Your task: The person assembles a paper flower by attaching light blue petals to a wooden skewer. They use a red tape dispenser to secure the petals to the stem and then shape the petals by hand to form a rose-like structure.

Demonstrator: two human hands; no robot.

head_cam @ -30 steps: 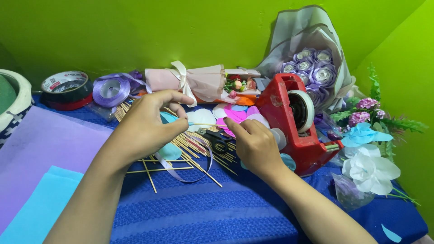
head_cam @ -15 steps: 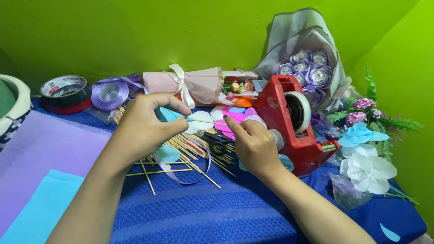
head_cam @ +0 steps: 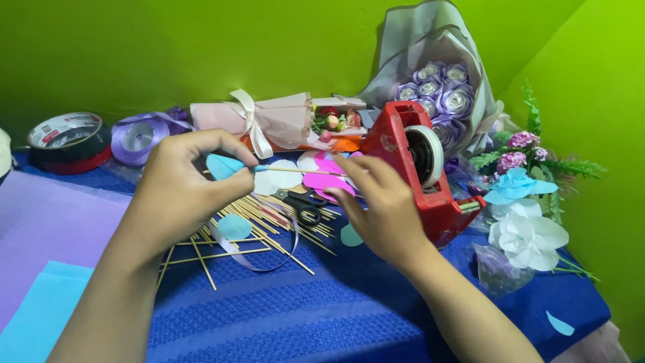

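Seen near centre: left hand (head_cam: pixel 181 191) at about 9 o'clock, clenched in a pinch on a light blue paper petal (head_cam: pixel 222 165) and the near end of a thin wooden stick (head_cam: pixel 302 171); right hand (head_cam: pixel 383 208) at about 3 o'clock, fingertips closed on the far end of that stick. Held level above the blue cloth (head_cam: pixel 302 316), clear of the loose pile of sticks (head_cam: pixel 269 222) just below. Judged very light, both of them: stick stiff but easy to snap if bent, best taken near its ends with a gentle pinch; petal soft, easily creased or torn, best gripped by its pointed base and not across the flat. Packages and labels, biggest first: at 1 o'clock, a tall cone of grey wrapping paper (head_cam: pixel 437 40) around purple ribbon roses, leaning on the green wall; at 3 o'clock, touching the right hand's back, a red tape dispenser (head_cam: pixel 410 195) with a pale roll in it; at 12 o'clock, lying on its side, a pink paper wrap (head_cam: pixel 269 121) tied with a cream bow, small buds at its open end; at 10 o'clock, a black tape roll (head_cam: pixel 67 144) with a round white label printed in red on top; beside it, a spool of lilac ribbon (head_cam: pixel 138 138). Print too small to make out.
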